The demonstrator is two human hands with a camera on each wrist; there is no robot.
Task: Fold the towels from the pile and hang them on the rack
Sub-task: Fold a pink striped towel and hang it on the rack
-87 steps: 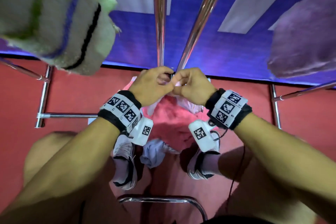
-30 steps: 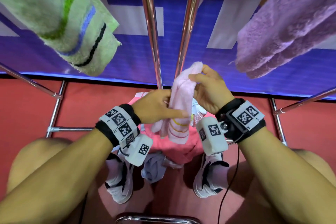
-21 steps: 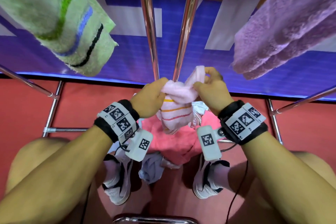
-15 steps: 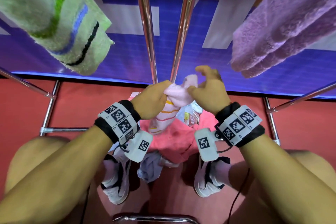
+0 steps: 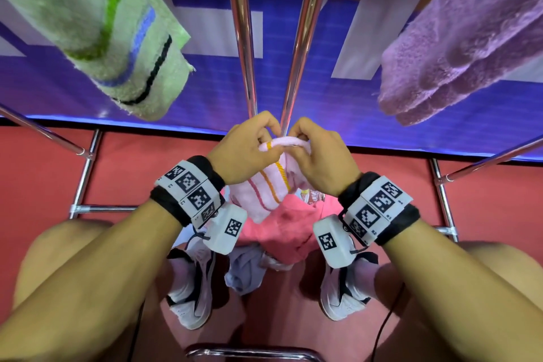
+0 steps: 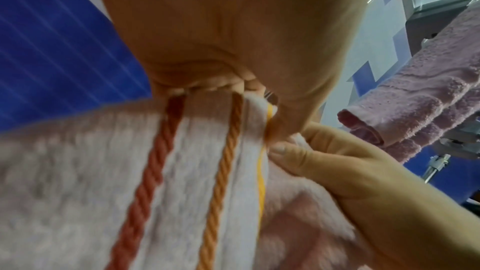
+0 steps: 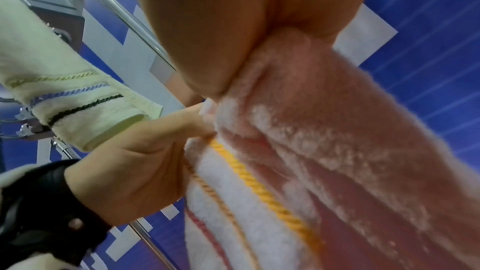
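A pale pink towel (image 5: 266, 188) with red, orange and yellow cord stripes hangs between my hands, just below two chrome rack bars (image 5: 305, 35). My left hand (image 5: 249, 147) pinches its top edge at the striped end (image 6: 197, 151). My right hand (image 5: 318, 156) pinches the same folded edge close beside it, thumb on the cloth (image 7: 324, 130). Both hands nearly touch. The pile (image 5: 291, 226) of pink and grey cloth lies on the red floor between my shoes.
A green striped towel (image 5: 117, 29) hangs folded on the rack at upper left, a purple towel (image 5: 464, 38) at upper right. Chrome rack legs (image 5: 85, 173) stand at both sides. A metal chair rail (image 5: 249, 353) runs below my knees.
The pink towel came up from the pile. My hands have shifted their grips along its top edge and drawn together, and the right hand that had opened now pinches the edge again.
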